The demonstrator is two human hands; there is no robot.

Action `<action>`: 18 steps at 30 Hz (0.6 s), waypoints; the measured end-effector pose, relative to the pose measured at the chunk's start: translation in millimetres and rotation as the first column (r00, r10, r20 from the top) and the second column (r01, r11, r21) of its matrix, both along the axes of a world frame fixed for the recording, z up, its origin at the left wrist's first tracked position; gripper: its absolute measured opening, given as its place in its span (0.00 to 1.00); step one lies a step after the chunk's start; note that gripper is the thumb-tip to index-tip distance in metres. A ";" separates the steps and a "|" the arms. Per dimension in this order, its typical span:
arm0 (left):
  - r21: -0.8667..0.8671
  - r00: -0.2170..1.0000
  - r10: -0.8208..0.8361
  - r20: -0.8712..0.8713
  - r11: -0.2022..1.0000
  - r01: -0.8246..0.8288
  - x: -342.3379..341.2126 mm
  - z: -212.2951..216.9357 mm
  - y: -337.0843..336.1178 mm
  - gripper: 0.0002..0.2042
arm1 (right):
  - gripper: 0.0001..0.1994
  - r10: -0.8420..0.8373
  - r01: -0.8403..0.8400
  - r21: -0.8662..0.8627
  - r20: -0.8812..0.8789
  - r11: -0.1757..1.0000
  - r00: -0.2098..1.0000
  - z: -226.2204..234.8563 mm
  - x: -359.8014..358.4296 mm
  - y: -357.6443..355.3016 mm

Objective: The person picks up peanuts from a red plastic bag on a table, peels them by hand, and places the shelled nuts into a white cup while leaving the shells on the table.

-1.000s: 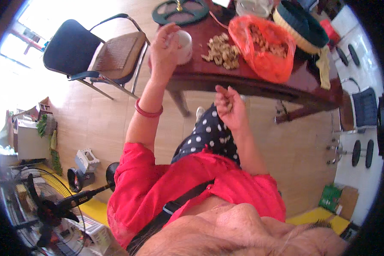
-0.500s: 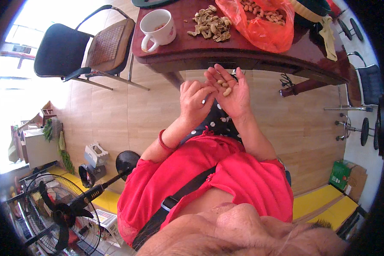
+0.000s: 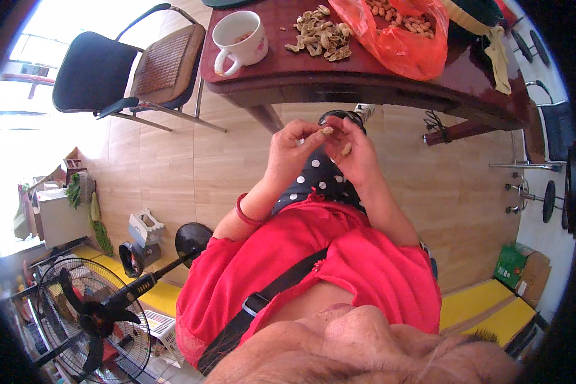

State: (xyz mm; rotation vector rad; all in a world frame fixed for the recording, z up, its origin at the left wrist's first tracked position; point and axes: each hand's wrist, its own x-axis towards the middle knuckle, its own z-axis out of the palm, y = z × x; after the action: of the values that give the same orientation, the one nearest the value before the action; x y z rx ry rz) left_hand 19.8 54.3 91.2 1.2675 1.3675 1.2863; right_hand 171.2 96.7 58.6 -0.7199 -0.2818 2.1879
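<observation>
left hand (image 3: 292, 146): thumb and fingers pinching tan, knobbly peanut (image 3: 327, 130) | right hand (image 3: 360, 157): half-curled, cupping second tan peanut (image 3: 346, 149) | glossy dark-red tabletop (image 3: 288, 72): rounded white mug (image 3: 253, 50), heaped brown shells (image 3: 320, 35) (curled, papery)

- My left forearm (image 3: 262, 196) reaches from the near left, slanting far and to the right.
- My right forearm (image 3: 388, 210) reaches from the near right, slanting far and to the left.
- Both elbows are bent.
- My left hand (image 3: 290, 148) pinches, thumb stretched to the right against the fingertips.
- My right hand (image 3: 354, 152) is cupped, fingers half curled, palm turned to the left.
- My hands are close together; whether their fingertips touch, I cannot tell.
</observation>
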 end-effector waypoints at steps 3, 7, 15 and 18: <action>-0.176 0.952 0.026 0.304 0.984 0.029 -0.4 2.3 -1.3 0.09 | 0.11 -0.004 -0.032 0.222 0.163 0.975 0.987 3.8 4.2 -7.9; -0.186 0.908 0.070 0.412 0.982 0.008 6.3 -4.7 -3.7 0.08 | 0.09 -0.092 -0.087 0.398 0.411 0.913 0.907 21.6 -1.0 -18.1; -0.205 0.931 0.065 0.358 0.979 0.011 10.3 -13.5 -13.7 0.07 | 0.06 -0.362 -0.153 0.711 0.516 0.686 0.776 14.2 -5.7 -17.9; -0.202 0.939 0.019 0.345 0.978 0.055 9.7 -13.2 -16.6 0.07 | 0.05 -0.403 -0.211 0.755 0.539 0.621 0.740 14.5 -0.5 -17.6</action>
State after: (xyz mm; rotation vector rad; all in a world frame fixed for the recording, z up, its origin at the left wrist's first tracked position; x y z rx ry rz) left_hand 29.4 37.7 78.0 0.8609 1.1975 1.2470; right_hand 170.7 79.1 73.1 -0.9274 -1.4515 1.3335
